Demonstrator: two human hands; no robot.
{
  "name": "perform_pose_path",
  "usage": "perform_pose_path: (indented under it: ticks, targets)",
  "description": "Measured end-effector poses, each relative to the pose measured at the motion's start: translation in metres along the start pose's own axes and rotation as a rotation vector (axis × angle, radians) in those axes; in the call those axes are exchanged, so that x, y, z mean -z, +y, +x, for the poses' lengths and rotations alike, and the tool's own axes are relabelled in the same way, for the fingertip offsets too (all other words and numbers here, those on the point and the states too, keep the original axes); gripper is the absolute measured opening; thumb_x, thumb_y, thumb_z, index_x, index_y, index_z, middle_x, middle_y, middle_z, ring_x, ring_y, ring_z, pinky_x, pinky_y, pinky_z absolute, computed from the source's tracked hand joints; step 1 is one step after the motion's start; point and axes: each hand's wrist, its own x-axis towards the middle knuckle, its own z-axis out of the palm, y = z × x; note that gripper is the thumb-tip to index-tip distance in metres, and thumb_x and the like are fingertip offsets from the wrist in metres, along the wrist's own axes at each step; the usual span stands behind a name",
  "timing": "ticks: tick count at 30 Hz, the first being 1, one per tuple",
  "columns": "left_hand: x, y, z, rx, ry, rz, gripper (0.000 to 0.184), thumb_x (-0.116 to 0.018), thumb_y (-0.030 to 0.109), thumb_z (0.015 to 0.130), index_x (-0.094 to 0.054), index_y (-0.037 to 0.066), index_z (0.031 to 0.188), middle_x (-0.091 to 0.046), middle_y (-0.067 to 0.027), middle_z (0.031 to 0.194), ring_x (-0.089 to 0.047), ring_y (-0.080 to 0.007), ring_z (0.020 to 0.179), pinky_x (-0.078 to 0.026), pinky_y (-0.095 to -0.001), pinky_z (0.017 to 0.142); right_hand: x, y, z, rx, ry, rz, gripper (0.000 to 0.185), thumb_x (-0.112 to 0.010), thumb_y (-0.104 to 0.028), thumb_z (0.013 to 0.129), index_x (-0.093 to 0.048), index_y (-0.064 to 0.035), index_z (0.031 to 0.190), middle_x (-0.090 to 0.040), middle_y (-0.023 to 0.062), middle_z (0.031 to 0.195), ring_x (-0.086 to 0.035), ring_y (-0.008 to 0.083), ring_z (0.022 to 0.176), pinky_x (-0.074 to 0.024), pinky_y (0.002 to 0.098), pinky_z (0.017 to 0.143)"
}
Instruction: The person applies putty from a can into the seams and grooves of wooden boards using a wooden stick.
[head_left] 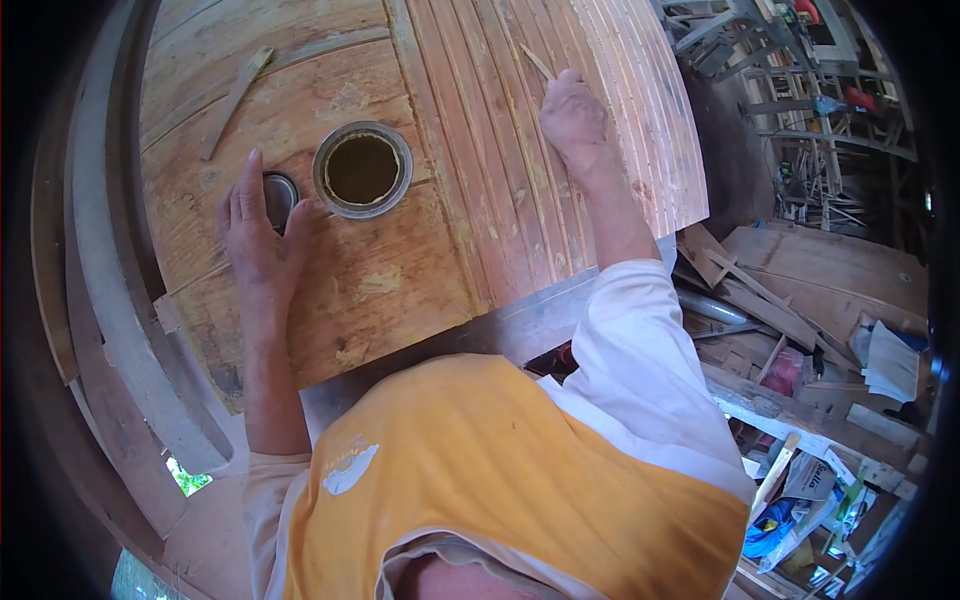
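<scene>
Pale stick (537,62) — thin, straight, far tip showing.

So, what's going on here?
A person at a wooden worktop is holding a thin stick in the right hand, over the grooved wood. The left hand is open around a small round tin; I can't tell how firmly it touches. Near it stands an open can with something brown inside, and a flat scraper lies farther off.
</scene>
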Motion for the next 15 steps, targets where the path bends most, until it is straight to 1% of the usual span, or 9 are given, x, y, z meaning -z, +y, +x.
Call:
perform_pose_path:
  ticks: [3,6,8,10,12,14,15]
  targets:
    - [0.003,-0.002,-0.004,0.006,0.029,-0.078,0.077,-0.079,0.01,0.083,-0.043,0.003,0.152,-0.06,-0.0215,0.134,-0.056,-0.0368,0.122,-0.045,-0.0463,0.105,0.006,0.0,-0.01,0.019,-0.028,-0.038,0.029,-0.054,-0.022,0.101,-0.052,0.0062,0.104,-0.069,0.0308,0.096,-0.072,0.0452,0.091,-0.0579,0.054,0.08]
    - [0.002,-0.001,-0.006,0.2,0.11,-0.477,0.077,-0.077,0.01,0.088,-0.04,0.004,0.155,-0.059,-0.0222,0.139,-0.056,-0.029,0.127,-0.045,-0.039,0.108,0.011,0.002,-0.015,0.016,-0.006,-0.014,0.027,-0.054,-0.022,0.1,-0.055,0.005,0.101,-0.069,0.0288,0.093,-0.071,0.0438,0.091,-0.0568,0.0545,0.081]
    - [-0.004,-0.007,-0.006,0.232,0.137,-0.711,0.074,-0.074,0.009,0.09,-0.039,0.003,0.155,-0.058,-0.0235,0.14,-0.056,-0.0269,0.129,-0.045,-0.038,0.107,0.006,0.004,0.014,0.067,0.023,0.043,0.027,-0.053,-0.023,0.101,-0.056,0.0035,0.099,-0.069,0.0269,0.09,-0.071,0.0425,0.091,-0.0559,0.0549,0.081]
    - [0.001,-0.015,-0.008,0.3,0.18,-0.934,0.072,-0.072,0.008,0.091,-0.039,0.003,0.155,-0.058,-0.0234,0.139,-0.056,-0.0256,0.127,-0.047,-0.0376,0.106,0.012,-0.001,0.042,0.106,0.004,-0.016,0.027,-0.052,-0.026,0.102,-0.059,0.0002,0.097,-0.069,0.0249,0.088,-0.071,0.0407,0.088,-0.0542,0.0535,0.079]
    - [0.011,-0.022,-0.009,0.377,0.212,-1.175,0.07,-0.071,0.009,0.091,-0.041,0.003,0.154,-0.06,-0.0221,0.136,-0.059,-0.025,0.123,-0.049,-0.0379,0.104,0.055,-0.023,0.036,0.259,-0.078,0.431,0.023,-0.056,-0.025,0.102,-0.059,-0.0026,0.098,-0.066,0.0203,0.081,-0.067,0.0379,0.074,-0.0524,0.0487,0.071]
    - [0.023,-0.025,-0.013,0.422,0.16,-1.568,0.069,-0.071,0.013,0.091,-0.042,0.003,0.153,-0.061,-0.0206,0.135,-0.059,-0.0246,0.122,-0.049,-0.036,0.103,0.108,-0.051,0.019,0.348,-0.239,0.587,0.017,-0.059,-0.022,0.101,-0.059,-0.005,0.1,-0.059,0.0154,0.076,-0.058,0.0329,0.067,-0.0502,0.043,0.067]
    - [0.026,-0.023,-0.014,0.432,0.125,-1.776,0.069,-0.071,0.015,0.091,-0.042,0.003,0.153,-0.062,-0.0199,0.135,-0.059,-0.0243,0.122,-0.049,-0.035,0.102,0.133,-0.063,0.008,0.49,-0.249,0.574,0.016,-0.06,-0.02,0.101,-0.058,-0.0046,0.099,-0.056,0.0133,0.075,-0.055,0.0311,0.067,-0.0496,0.0418,0.067]
